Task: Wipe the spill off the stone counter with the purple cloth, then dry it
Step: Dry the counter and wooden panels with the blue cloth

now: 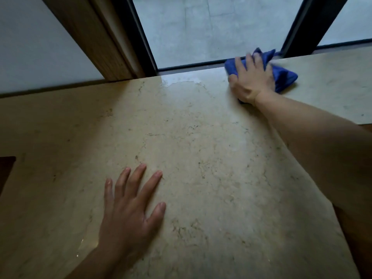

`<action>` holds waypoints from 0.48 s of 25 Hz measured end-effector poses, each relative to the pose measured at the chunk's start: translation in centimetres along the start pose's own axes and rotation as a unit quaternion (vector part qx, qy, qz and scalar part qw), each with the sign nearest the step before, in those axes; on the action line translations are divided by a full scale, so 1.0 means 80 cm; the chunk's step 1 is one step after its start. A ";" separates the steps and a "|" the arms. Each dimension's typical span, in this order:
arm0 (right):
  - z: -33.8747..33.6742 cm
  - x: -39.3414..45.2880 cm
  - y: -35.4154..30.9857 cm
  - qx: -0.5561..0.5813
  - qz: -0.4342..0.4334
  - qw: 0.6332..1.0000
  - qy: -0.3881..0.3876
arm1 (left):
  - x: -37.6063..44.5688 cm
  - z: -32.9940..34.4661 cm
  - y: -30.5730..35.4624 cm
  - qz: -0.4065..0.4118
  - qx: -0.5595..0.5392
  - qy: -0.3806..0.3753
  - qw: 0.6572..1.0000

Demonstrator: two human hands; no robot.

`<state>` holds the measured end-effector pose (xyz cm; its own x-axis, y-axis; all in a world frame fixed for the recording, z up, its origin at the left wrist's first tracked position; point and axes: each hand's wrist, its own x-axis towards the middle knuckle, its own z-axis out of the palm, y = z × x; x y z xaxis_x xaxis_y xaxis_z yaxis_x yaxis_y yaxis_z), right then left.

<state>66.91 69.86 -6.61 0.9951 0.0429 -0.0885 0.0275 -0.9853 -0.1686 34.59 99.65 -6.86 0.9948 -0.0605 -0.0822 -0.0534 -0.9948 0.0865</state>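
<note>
Right hand (251,79) presses flat on the bunched cloth (281,74), fingers spread over it, at the counter's (201,148) far edge by the window (211,27). Wet patch (181,85) left of the cloth. Left hand (128,210) lies open-palmed, holding nothing, on the counter's near side.

Cloth (283,75): middle hidden under my right hand (252,81); only its edges show around my fingers, so I cannot tell how it is folded. Its far corner is blurred against the window frame (302,31).

Right hand: fingertips blurred; whether they curl into the cloth or lie flat, I cannot tell. My right arm runs off the right edge.

Left hand (128,214): my forearm is cut by the bottom edge.

Counter (201,158): cut off left, bottom and right. Wet patch (181,83) near the back: outline faint, extent unclear.

Dark object (6,170) at left edge: mostly out of view, unidentifiable.
</note>
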 end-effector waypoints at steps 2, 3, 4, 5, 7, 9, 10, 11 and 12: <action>-0.001 -0.034 0.010 -0.009 -0.039 0.999 -0.010 | -0.001 0.000 0.004 0.003 0.000 -0.004 1.000; -0.001 -0.053 0.014 -0.011 -0.055 0.998 -0.015 | -0.002 -0.001 0.005 0.004 -0.001 -0.007 1.000; 0.000 -0.074 0.016 -0.012 -0.064 0.998 -0.020 | -0.003 -0.002 0.005 0.004 -0.004 -0.008 1.000; 0.002 -0.097 0.016 -0.013 -0.067 0.997 -0.021 | -0.002 -0.002 0.006 0.006 -0.007 -0.010 1.000; 0.008 -0.148 0.010 -0.014 -0.079 0.997 -0.018 | -0.002 -0.001 0.005 0.010 -0.010 -0.009 1.000; 0.016 -0.196 0.006 -0.009 -0.085 0.996 -0.012 | 0.000 0.001 0.002 0.008 -0.009 0.007 1.000; 0.019 -0.223 0.007 -0.007 -0.083 0.996 -0.011 | 0.001 0.002 0.000 0.011 -0.002 0.016 1.000; 0.023 -0.251 0.009 -0.007 -0.080 0.997 -0.010 | 0.003 0.004 0.000 0.017 0.006 0.024 1.000; 0.024 -0.281 0.012 -0.005 -0.072 0.997 -0.013 | 0.006 0.006 0.003 0.025 0.004 0.030 0.999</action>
<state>44.35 68.30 -6.68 0.9779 0.1885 -0.0903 0.1711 -0.9701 -0.1724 34.99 99.38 -7.36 0.9944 -0.1046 -0.0180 -0.1028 -0.9915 0.0800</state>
